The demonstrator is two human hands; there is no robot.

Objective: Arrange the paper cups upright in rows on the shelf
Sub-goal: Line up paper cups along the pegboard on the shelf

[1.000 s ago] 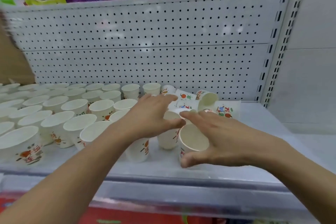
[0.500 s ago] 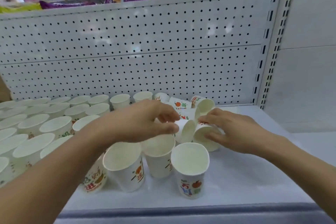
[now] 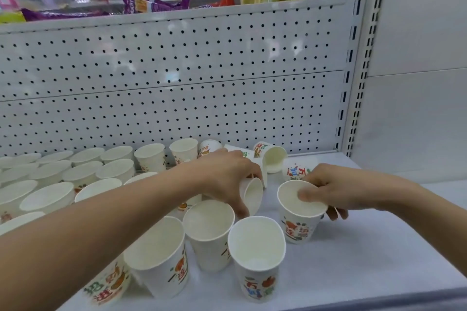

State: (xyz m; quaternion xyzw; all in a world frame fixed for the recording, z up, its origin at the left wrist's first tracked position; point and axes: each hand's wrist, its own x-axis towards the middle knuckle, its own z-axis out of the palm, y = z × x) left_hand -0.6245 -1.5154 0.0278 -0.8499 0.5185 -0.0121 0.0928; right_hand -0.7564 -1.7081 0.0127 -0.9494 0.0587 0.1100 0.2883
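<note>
White paper cups with red and green print fill the grey shelf [image 3: 366, 260]. Upright rows [image 3: 83, 174] cover its left half, and three upright cups [image 3: 256, 255] stand at the front. My left hand [image 3: 227, 177] grips a tilted cup [image 3: 252, 194] by its rim, mouth facing right. My right hand [image 3: 336, 192] holds an upright cup [image 3: 299, 212], thumb inside the rim and fingers behind it. Several cups [image 3: 271, 158] lie tipped over at the back by the pegboard.
A white pegboard back panel [image 3: 177, 83] rises behind the cups. The shelf's slotted upright post [image 3: 353, 108] and a white wall bound the right side. Snack bags [image 3: 151, 5] and yellow packs sit on the ledge above. Bare shelf surface lies to the right.
My right hand has lifted a tipped cup from the pile and set it upright nearer the front right. My left hand still holds its tilted cup, shifted slightly forward.
</note>
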